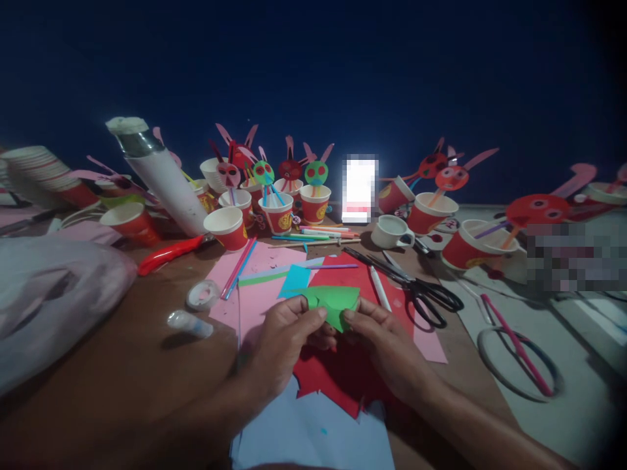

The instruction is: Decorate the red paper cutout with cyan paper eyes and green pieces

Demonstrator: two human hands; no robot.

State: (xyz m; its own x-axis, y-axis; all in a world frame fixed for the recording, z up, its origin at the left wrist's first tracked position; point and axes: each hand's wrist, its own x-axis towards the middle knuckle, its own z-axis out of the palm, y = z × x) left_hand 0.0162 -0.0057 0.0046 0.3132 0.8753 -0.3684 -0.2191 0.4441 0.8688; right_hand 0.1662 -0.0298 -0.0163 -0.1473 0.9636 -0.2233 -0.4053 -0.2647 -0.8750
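Observation:
Both of my hands pinch a piece of green paper point(337, 300), which looks bent or folded, above the pile of coloured sheets. My left hand point(291, 329) grips its left end between thumb and fingers. At the right end, my right hand point(379, 326) holds it the same way. Under the hands lies a torn-edged red sheet point(337, 382), with pale blue paper point(313, 431) nearer me. Just beyond the green paper are a small blue piece point(295, 281) and a pink sheet point(274, 256). A white marker point(380, 288) rests on the red paper, right of my hands.
Black scissors point(416, 281) lie to the right, near a white mug point(392, 232). Paper cups point(229, 230) with rabbit-faced straws line the back beside a tilted flask point(161, 179). On the left are a plastic bag point(59, 307), a tape roll point(202, 296) and a red-handled tool point(169, 254).

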